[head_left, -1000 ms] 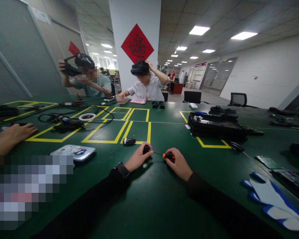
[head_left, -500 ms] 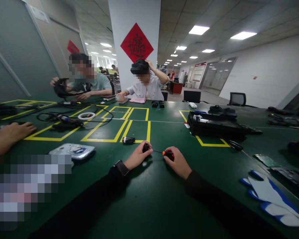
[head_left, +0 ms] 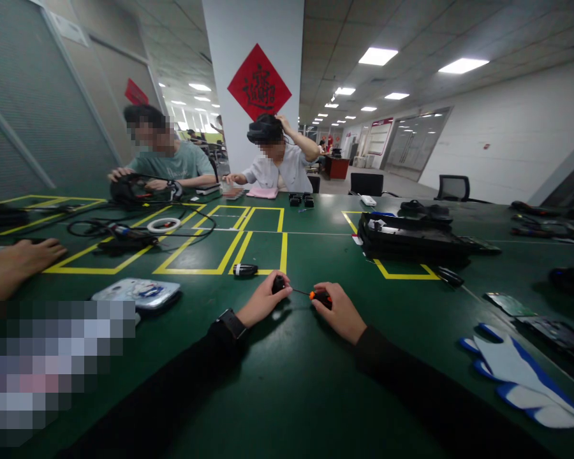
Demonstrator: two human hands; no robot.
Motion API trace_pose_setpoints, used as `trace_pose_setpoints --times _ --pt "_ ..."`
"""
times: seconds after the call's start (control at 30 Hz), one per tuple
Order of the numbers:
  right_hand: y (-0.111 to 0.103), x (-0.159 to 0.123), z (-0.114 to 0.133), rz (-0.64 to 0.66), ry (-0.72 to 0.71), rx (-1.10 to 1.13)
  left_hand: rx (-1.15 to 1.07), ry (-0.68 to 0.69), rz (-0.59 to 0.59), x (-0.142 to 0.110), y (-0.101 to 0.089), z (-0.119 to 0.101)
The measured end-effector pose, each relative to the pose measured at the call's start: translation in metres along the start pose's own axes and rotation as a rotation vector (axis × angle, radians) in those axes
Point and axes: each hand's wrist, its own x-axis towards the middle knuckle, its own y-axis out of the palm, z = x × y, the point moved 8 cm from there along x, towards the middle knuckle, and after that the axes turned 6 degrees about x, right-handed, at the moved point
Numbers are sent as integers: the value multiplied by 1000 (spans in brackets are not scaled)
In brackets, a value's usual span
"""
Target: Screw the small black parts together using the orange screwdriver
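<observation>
My right hand [head_left: 337, 310] is closed around the black and orange handle of a screwdriver [head_left: 320, 298]. Its thin shaft points left, towards my left hand [head_left: 266, 299]. Between the thumb and fingers of that left hand is a small black cylindrical part [head_left: 278, 284], partly covered by the fingers. The shaft's tip reaches the left fingertips; whether it touches the part I cannot tell. Just beyond my left hand, a black cylinder with a white band [head_left: 245, 270] lies on the green table [head_left: 306, 395].
A phone in a pale case [head_left: 138, 294] lies left, near another person's hand [head_left: 26, 258]. Cables [head_left: 124, 234] and a white ring [head_left: 163, 225] are behind it. To the right are a black casing [head_left: 411, 239], a circuit board [head_left: 509, 304] and white-blue gloves [head_left: 521, 376]. Two people sit opposite.
My hands keep the same hold, and the view has shifted slightly. Across the table at left, the person has lowered the black headset towards the tabletop.
</observation>
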Motion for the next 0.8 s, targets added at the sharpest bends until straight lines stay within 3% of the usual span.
trace_pose_setpoints --times 0.17,0.8 --pt "3 0 3 45 -36 -62 0 -2 -8 0 -1 0" --pt "-1 0 1 20 -2 -46 7 2 -12 0 -1 1"
